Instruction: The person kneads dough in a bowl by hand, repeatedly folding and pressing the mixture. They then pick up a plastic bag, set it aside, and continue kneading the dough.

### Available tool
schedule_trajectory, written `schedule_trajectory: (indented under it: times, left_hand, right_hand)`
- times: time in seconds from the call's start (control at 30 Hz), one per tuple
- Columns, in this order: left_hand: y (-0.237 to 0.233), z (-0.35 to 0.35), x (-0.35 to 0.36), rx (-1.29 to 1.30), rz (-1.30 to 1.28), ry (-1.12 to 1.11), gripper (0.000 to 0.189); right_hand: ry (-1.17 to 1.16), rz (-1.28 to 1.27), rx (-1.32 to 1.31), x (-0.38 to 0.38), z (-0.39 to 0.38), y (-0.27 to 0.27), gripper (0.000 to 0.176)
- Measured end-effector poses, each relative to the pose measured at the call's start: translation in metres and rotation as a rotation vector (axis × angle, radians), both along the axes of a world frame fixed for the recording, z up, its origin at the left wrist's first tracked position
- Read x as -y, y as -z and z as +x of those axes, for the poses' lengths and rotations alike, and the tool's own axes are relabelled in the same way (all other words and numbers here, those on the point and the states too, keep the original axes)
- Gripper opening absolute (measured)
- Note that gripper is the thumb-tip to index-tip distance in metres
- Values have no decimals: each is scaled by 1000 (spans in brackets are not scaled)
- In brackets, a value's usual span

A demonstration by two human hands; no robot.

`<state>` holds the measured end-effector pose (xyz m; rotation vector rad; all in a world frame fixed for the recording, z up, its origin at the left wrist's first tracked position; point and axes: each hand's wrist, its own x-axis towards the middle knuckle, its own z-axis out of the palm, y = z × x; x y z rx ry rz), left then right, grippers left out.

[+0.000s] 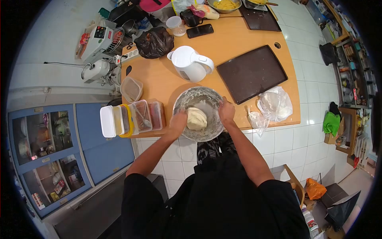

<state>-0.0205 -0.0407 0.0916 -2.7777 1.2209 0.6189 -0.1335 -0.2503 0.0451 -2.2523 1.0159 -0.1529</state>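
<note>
A round metal mixing bowl (pixel 211 133), its inner wall smeared with flour and dough, sits at the table's front edge. Inside it, left of centre, lies a pale lump of dough (pixel 197 118). My left hand (pixel 178 121) is closed at the bowl's left rim, close beside the dough; its fingertips are partly hidden. On the opposite side, my right hand (pixel 227 111) grips the right rim. Just behind the bowl stands a white electric kettle (pixel 187 59), its handle pointing right.
A dark baking tray (pixel 252 73) lies right of the kettle, with plastic bags of white contents (pixel 274 104) before it. Several plastic containers (pixel 141 115) line the left front edge. Farther back are a black plastic bag (pixel 154 42), a phone (pixel 200 31) and another tray (pixel 260 19).
</note>
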Motion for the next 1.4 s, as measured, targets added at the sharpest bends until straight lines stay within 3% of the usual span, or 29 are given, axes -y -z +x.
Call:
schedule_trajectory:
  times: [0.07, 0.17, 0.2, 0.3, 0.4, 0.5, 0.6, 0.7, 0.8, 0.93, 1.07, 1.13, 1.23, 1.4]
  left_hand:
    - [-30, -25, 14, -253, 286, -231, 26]
    - [-10, -51, -7, 41, 160, 189, 36]
    - [-14, -53, -4, -65, 149, 124, 44]
    - [-8, -56, -23, 46, 63, 367, 46]
    - [-54, -45, -3, -263, 49, 137, 43]
    - [-60, -41, 2, -700, -313, -508, 39]
    - [-61, -33, -6, -391, -423, -310, 34]
    - [-100, -11, 0, -274, -408, 11, 31]
    - [-84, 0, -4, -335, -528, 55, 43]
    - [-46, 3, 18, -663, -754, -122, 49]
    - [27, -13, 43, -389, -310, 137, 63]
    - [34, -23, 47, -197, -6, 294, 73]
    - [10, -41, 29, -193, -55, 312, 68]
    - [53, -46, 21, -7, -29, 354, 67]
  right_hand:
    - [7, 18, 27, -3, 4, 2, 21]
    - [-15, 39, -4, -3, 6, 3, 21]
    - [-17, 38, -17, -3, 6, 1, 20]
    - [-9, 35, -35, -3, 6, -3, 19]
    - [28, 43, -22, -2, 2, 2, 20]
    - [75, 49, -6, -2, -3, 1, 21]
    - [67, 9, 32, -2, -1, 5, 22]
    - [36, -3, 42, -3, 0, 4, 22]
    - [20, 27, 2, 0, -1, -1, 21]
    - [21, 15, -18, 0, -2, -2, 20]
    - [5, 22, -26, 2, -2, -1, 21]
    - [21, 10, 7, 2, -3, -3, 22]
    - [40, 4, 17, 3, -6, -1, 24]
    - [28, 39, -14, 3, -4, -2, 26]
